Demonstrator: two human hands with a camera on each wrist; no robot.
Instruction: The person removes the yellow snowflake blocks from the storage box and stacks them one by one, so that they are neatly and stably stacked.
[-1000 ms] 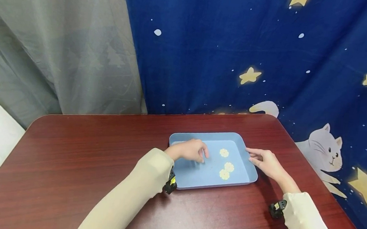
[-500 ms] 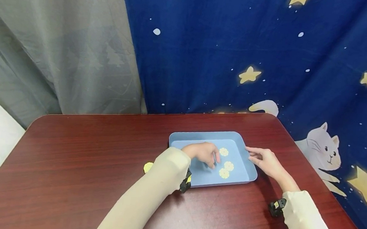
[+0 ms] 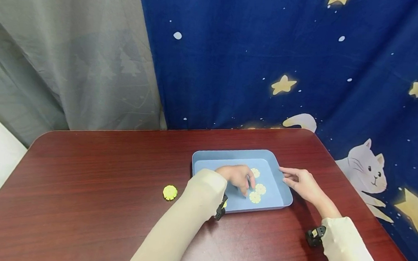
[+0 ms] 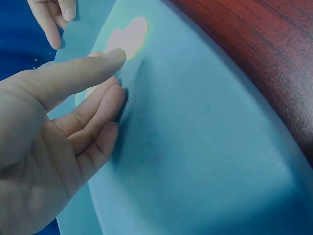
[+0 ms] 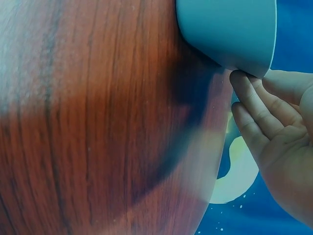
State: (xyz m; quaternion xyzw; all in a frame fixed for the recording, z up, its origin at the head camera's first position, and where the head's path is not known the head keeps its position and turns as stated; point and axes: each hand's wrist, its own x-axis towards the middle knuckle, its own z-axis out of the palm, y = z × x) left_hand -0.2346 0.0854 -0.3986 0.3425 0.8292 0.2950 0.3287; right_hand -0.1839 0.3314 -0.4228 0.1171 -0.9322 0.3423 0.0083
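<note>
A shallow blue tray (image 3: 210, 157) stands on the table, with flower-shaped pale yellow pieces lying on its floor. One flower piece (image 3: 255, 197) overlaps its neighbour (image 3: 260, 189), and another (image 3: 255, 172) lies farther back, partly behind my left fingers. My left hand (image 3: 239, 178) hovers inside the tray beside these pieces. Its thumb and bent fingers are apart with nothing between them in the left wrist view. My right hand (image 3: 303, 186) holds the tray's right rim, thumb and fingertips at the wall (image 5: 230, 34).
A brighter yellow flower piece (image 3: 169, 192) lies on the dark red table (image 3: 97, 187) left of the tray, beside my left sleeve. Blue and grey curtains (image 3: 218, 57) hang behind the table's far edge.
My left hand has moved right across the tray toward the flower pieces. The yellow piece on the table has come out from behind the left sleeve. My right hand stays at the rim.
</note>
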